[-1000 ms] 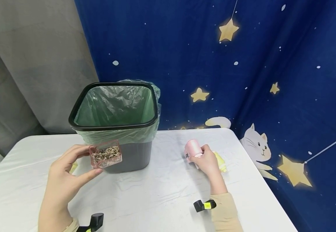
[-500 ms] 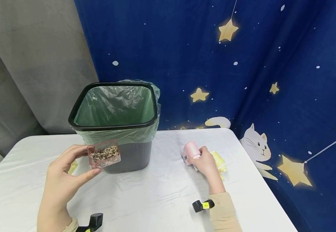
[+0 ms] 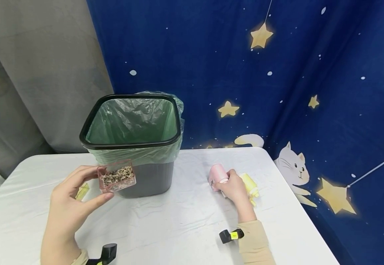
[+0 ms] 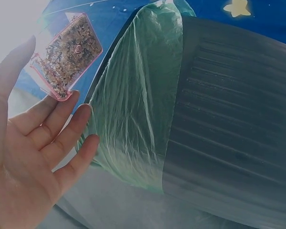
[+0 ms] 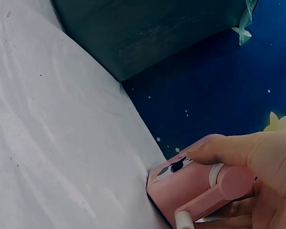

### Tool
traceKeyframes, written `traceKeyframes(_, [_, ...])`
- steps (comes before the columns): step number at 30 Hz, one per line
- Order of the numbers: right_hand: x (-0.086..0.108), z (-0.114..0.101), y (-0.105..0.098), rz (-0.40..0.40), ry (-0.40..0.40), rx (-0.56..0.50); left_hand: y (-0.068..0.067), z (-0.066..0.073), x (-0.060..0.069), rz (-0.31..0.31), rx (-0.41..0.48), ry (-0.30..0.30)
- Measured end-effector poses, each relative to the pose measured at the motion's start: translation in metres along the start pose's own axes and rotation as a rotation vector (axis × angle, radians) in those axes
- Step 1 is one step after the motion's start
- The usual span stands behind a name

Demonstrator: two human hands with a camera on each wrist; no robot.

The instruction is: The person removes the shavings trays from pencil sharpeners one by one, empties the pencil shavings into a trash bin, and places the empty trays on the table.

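Observation:
My left hand [image 3: 67, 206] pinches a clear pink shavings drawer [image 3: 117, 176] between thumb and fingers, in front of the bin. Pencil shavings [image 4: 71, 52] fill much of it, and it is held above the table. At the right, my right hand [image 3: 235, 187] grips a pink hand-crank pencil sharpener [image 3: 218, 176]. In the right wrist view the sharpener's crank [image 5: 209, 200] and a dark printed picture show, with the thumb along its top. The fingers underneath are partly hidden.
A grey bin [image 3: 155, 178] with a black rim and green liner stands at the table's back left. Beside my right hand lies a yellow object [image 3: 249, 184]. Another yellow object [image 3: 82, 191] is partly hidden behind my left hand. White cloth covers the table [image 3: 165, 228].
My left hand has drifted slightly left with the drawer. My right hand has lowered the sharpener a little and moved slightly left, uncovering more of the yellow object.

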State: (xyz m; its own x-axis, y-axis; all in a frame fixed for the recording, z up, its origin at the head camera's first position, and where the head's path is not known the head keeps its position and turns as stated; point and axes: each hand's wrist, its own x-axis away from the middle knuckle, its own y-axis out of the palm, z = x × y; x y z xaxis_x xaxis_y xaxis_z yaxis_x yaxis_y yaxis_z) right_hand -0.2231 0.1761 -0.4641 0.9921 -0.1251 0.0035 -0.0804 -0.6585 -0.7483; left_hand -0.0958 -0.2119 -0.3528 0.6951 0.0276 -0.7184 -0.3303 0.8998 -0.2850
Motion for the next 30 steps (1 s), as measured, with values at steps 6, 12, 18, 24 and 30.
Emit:
traceKeyframes(6, [0.002,-0.004,-0.001,-0.018,0.026,-0.004,0.0,0.0,0.0,0.008,0.02,0.03])
traceKeyframes(12, [0.006,-0.01,0.0,-0.027,0.028,0.006,-0.001,-0.003,0.001,0.017,0.063,0.054])
traceKeyframes(18, [0.01,-0.017,-0.006,-0.015,-0.001,0.032,-0.003,-0.002,0.001,-0.008,0.01,0.011])
traceKeyframes(24, [0.017,-0.023,-0.018,0.007,-0.037,0.039,-0.005,-0.003,0.0,-0.022,-0.038,-0.003])
traceKeyframes(30, [0.026,-0.03,-0.033,0.034,-0.052,0.046,-0.01,-0.006,-0.003,-0.011,-0.039,0.02])
